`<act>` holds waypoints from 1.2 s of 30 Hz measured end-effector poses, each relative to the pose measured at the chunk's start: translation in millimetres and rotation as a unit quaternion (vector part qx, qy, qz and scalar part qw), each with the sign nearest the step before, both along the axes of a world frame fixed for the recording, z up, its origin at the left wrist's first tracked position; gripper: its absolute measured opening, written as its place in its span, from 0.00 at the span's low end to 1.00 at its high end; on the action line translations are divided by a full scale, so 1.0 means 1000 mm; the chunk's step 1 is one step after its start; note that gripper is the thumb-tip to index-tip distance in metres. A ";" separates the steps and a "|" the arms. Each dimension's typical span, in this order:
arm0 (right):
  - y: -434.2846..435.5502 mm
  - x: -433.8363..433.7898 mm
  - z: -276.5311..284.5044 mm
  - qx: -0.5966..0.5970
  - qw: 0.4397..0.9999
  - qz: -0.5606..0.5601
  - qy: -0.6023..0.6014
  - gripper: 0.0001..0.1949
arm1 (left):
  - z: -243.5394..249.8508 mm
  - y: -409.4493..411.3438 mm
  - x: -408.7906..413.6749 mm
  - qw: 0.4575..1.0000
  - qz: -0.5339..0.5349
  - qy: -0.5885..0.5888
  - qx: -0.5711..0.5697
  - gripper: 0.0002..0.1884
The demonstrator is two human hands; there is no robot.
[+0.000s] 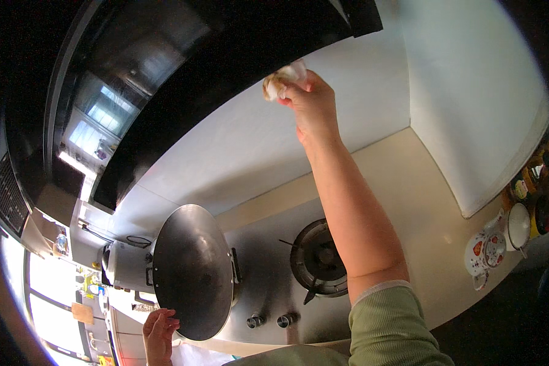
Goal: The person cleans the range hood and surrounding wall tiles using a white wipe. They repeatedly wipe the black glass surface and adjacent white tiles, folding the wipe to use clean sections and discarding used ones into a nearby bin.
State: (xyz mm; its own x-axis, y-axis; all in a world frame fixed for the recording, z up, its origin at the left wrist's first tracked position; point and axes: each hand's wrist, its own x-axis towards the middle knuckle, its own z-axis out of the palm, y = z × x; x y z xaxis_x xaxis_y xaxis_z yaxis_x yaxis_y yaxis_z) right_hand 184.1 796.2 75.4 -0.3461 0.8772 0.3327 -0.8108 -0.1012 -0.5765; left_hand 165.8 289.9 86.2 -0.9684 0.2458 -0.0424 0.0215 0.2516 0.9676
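My right hand point(318, 103) is raised on an outstretched arm and grips a crumpled white cloth or paper towel point(289, 80) with brownish stains. The wad is at the lower edge of a black range hood point(219, 82), in front of the pale wall point(370, 87). Low in the view, my left hand point(159, 331) has bent fingers beside the rim of a dark wok point(192, 274). Whether those fingers touch the rim is unclear. The wok sits over the left side of a stainless-steel gas cooktop point(265, 256) and looks bare inside.
Under my right forearm lies a gas burner point(320, 258), partly hidden. Two control knobs point(270, 321) are along the cooktop's front. A patterned teapot point(485, 249) and a white enamel cup point(518, 226) stand on the beige counter point(421, 192) at right. Beyond the wok is a metal pot point(128, 263).
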 end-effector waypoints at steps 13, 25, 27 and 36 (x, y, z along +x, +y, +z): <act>-0.016 -0.020 0.007 0.112 0.988 0.021 -0.106 0.05 | 0.000 0.016 0.018 1.000 0.000 -0.012 -0.002 0.09; 0.011 -0.003 0.015 -0.103 0.987 -0.115 0.032 0.08 | -0.018 -0.021 0.013 0.996 0.009 -0.058 0.073 0.09; -0.016 -0.048 0.000 -0.030 0.995 -0.097 -0.025 0.03 | -0.021 -0.025 0.009 0.995 0.006 -0.055 0.083 0.09; -0.053 -0.107 -0.007 -0.126 0.990 0.026 0.066 0.04 | -0.024 -0.091 -0.008 0.991 0.059 -0.057 0.104 0.09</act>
